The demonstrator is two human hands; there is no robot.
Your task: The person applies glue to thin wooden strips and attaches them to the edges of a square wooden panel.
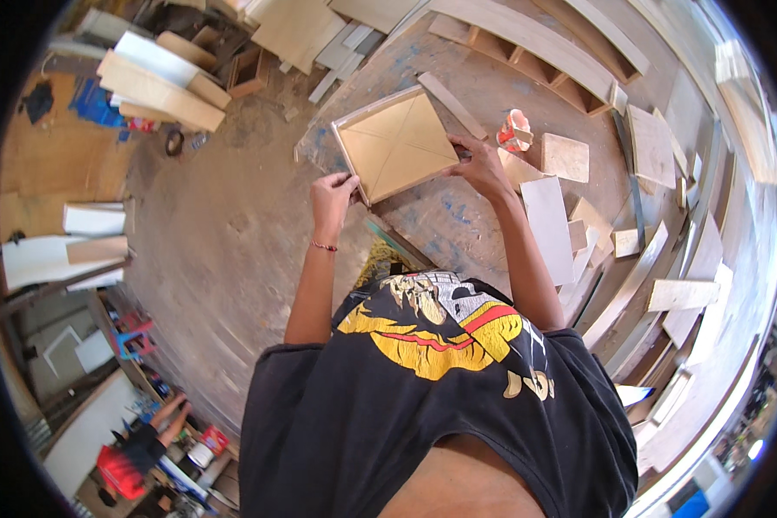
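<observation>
A shallow square wooden tray [395,147] with a pale raised rim and crossing lines on its tan face is held over the workbench [440,220]. At its near left corner, my left hand [333,204] pinches the rim between thumb and fingers. My right hand [482,167] grips its right edge, with the thumb on top and the other fingers partly hidden. Beyond the tray's far right corner lies a narrow wood strip [451,104]. An orange and white container [515,131] stands to the right of my right hand.
A square wood block [565,158] and a pale board [547,229] lie right of my right forearm, among several offcuts. A long divided wooden frame [535,65] spans the bench's far side. Stacked boards [160,82] are at far left; another person [134,462] is at lower left.
</observation>
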